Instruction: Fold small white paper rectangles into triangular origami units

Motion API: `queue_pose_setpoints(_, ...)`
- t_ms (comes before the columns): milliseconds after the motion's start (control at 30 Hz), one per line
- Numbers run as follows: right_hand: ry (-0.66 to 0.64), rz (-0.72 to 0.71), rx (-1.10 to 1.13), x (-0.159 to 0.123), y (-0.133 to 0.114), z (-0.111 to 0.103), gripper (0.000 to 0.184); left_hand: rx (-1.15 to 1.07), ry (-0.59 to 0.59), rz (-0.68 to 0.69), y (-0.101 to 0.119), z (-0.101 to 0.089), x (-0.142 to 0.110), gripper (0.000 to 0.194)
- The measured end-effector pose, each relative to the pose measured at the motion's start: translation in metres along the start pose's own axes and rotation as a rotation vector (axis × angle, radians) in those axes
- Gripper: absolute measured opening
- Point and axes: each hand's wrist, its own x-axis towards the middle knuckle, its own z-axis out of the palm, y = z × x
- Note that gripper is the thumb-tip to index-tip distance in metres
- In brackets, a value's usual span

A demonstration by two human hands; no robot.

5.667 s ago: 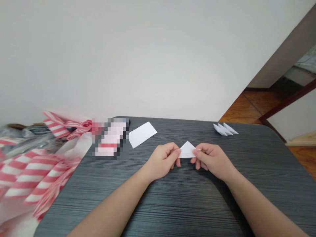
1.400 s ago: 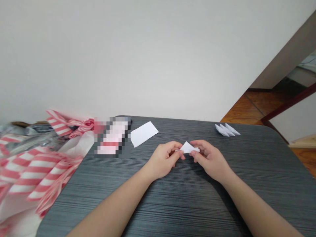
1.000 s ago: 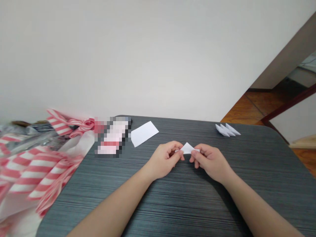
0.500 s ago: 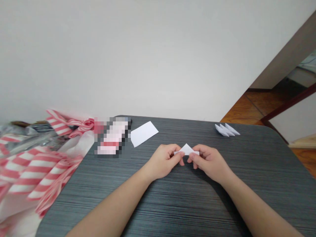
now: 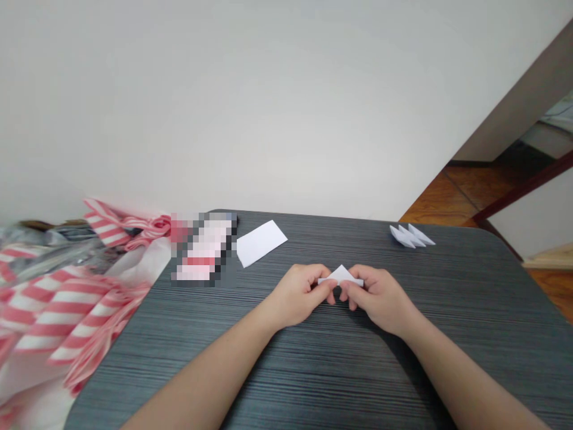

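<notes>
Left hand (image 5: 299, 294): one end of the folded paper (image 5: 341, 273) was pinched between thumb and fingers, the thumb being laid along the near side and the other fingers curled behind.
Right hand (image 5: 380, 298): the opposite end was gripped in the same manner, and the two thumb tips were placed close together near the middle of the lower edge.
Piece in hand: the folded paper was held between both hands, over the middle of the table (image 5: 322, 370), with its triangular peak pointed away from the body and a narrow band showing at each side; whether the tabletop was touched by it could not be told.
White paper (image 5: 262, 243): a flat oblong was laid aslant beyond the left hand; whether it was made up of one sheet or several could not be told.
Finished-looking shapes: three pointed paper pieces (image 5: 410, 236) were set in an overlapping row near the far edge, well apart from the right hand.
Blurred patch: a pink and dark object (image 5: 205, 248) was obscured by mosaic, just beside the white paper.
Left of the table: red-and-white striped cloth (image 5: 67, 310) was heaped among translucent wrapping (image 5: 71, 257).
Beyond: a pale wall (image 5: 268, 107) was seen, with wood-patterned floor (image 5: 461, 191) at right.
</notes>
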Motion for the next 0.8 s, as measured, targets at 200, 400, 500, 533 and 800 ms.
queue_pose_setpoints(200, -0.016, -0.011, 0.000, 0.001, 0.001, 0.000, 0.017, 0.018, -0.001, 0.004, -0.001, 0.000, 0.000, 0.030)
queue_pose_setpoints(400, -0.019, -0.003, -0.001, 0.000, -0.005, -0.002, 0.019, -0.008, -0.009, 0.019, -0.001, 0.000, 0.000, 0.029)
queue_pose_setpoints(500, -0.014, 0.006, 0.035, -0.001, -0.006, -0.002, 0.020, -0.035, 0.008, 0.012, 0.001, 0.000, 0.000, 0.030)
queue_pose_setpoints(533, -0.010, 0.011, 0.041, -0.001, -0.006, -0.002, 0.021, -0.039, 0.017, 0.006, 0.002, -0.001, 0.000, 0.030)
queue_pose_setpoints(800, 0.007, 0.050, 0.134, 0.000, 0.005, -0.002, 0.021, 0.003, 0.081, -0.026, 0.001, -0.001, 0.000, 0.035)
